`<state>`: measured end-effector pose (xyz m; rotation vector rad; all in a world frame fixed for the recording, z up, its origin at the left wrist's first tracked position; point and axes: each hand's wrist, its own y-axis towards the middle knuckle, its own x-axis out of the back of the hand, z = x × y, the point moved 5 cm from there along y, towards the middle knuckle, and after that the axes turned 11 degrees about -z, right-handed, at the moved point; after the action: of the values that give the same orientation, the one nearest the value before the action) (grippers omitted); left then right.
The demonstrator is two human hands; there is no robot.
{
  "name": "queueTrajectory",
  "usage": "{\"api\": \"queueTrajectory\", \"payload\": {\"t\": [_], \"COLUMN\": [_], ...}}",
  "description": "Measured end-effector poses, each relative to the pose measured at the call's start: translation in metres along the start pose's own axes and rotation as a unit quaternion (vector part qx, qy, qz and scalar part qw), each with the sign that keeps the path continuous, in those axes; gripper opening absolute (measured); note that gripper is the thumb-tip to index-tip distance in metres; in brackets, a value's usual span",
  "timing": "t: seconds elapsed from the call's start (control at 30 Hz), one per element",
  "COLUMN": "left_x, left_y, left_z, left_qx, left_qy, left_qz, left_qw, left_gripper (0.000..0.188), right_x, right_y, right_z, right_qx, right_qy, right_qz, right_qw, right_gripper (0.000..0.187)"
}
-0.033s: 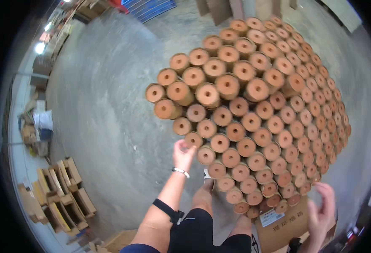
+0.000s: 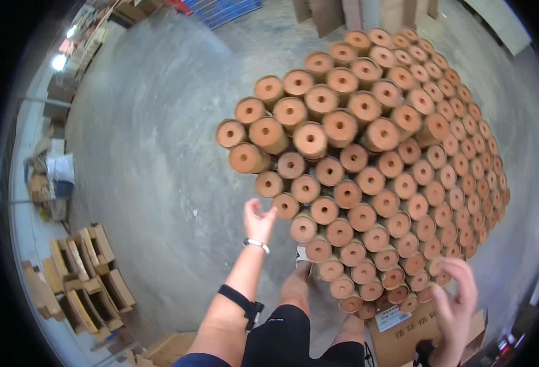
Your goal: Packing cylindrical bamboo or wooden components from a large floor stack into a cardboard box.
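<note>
A large block of upright cylinders (image 2: 371, 180) fills the middle and right of the floor. Each has an orange-brown round top with a small centre hole and a tan, wrapped-looking side. Those in the far left rows stand higher than the nearer ones. My left hand (image 2: 259, 221), fingers bent and thumb apart, is empty beside a cylinder (image 2: 286, 206) on the block's near left edge; whether it touches is unclear. At the near right my right hand (image 2: 456, 296) hangs empty by a cardboard box (image 2: 398, 336), its thumb and curved fingers spread.
Grey concrete floor (image 2: 153, 140) lies left of the block. Stacked open cartons (image 2: 89, 275) stand at the lower left, and a blue pallet (image 2: 223, 11) lies at the far side. Cardboard sheets (image 2: 327, 17) lean behind the block. My legs are close to its near edge.
My left hand has drawn slightly left, away from the edge cylinder. My right hand has moved left and inward. The whole view has shifted a little.
</note>
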<state>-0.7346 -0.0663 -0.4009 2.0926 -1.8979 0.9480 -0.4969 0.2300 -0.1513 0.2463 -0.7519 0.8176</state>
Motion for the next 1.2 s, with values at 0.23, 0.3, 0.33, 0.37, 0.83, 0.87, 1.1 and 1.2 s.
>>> {"api": "queueTrajectory", "payload": {"t": [0.23, 0.3, 0.33, 0.37, 0.83, 0.87, 1.1, 1.2], "left_x": [0.018, -0.012, -0.015, -0.014, -0.030, -0.026, 0.034, 0.047], "left_y": [0.108, 0.113, 0.116, 0.119, 0.125, 0.121, 0.070, 0.038], "left_z": [0.012, 0.002, -0.004, -0.006, -0.009, -0.012, 0.000, 0.013], "left_qx": [-0.078, -0.111, -0.160, -0.149, -0.227, -0.237, -0.028, 0.206], "left_qy": [0.082, 0.042, 0.026, 0.032, -0.068, -0.070, -0.359, -0.470], "left_qz": [-0.072, -0.061, -0.066, -0.069, -0.160, -0.159, -0.057, 0.080], "left_qw": [0.991, 0.991, 0.985, 0.986, 0.958, 0.956, 0.931, 0.854], "left_gripper": [0.089, 0.093, 0.097, 0.097, 0.091, 0.090, 0.077, 0.069], "right_x": [-0.260, -0.312, -0.337, -0.361, -0.410, -0.409, -0.423, -0.402], "right_y": [0.137, 0.177, 0.189, 0.196, 0.200, 0.197, 0.192, 0.194], "right_z": [0.117, 0.112, 0.116, 0.122, 0.093, 0.092, 0.095, 0.102], "right_qx": [0.277, 0.310, 0.322, 0.308, 0.364, 0.362, 0.337, 0.307], "right_qy": [0.002, -0.095, -0.131, -0.205, -0.354, -0.353, -0.494, -0.456], "right_qz": [0.119, 0.076, 0.076, 0.088, 0.045, 0.044, 0.076, 0.102], "right_qw": [0.953, 0.943, 0.934, 0.925, 0.860, 0.862, 0.798, 0.829], "right_gripper": [0.035, 0.052, 0.065, 0.075, 0.048, 0.048, 0.046, 0.052]}}
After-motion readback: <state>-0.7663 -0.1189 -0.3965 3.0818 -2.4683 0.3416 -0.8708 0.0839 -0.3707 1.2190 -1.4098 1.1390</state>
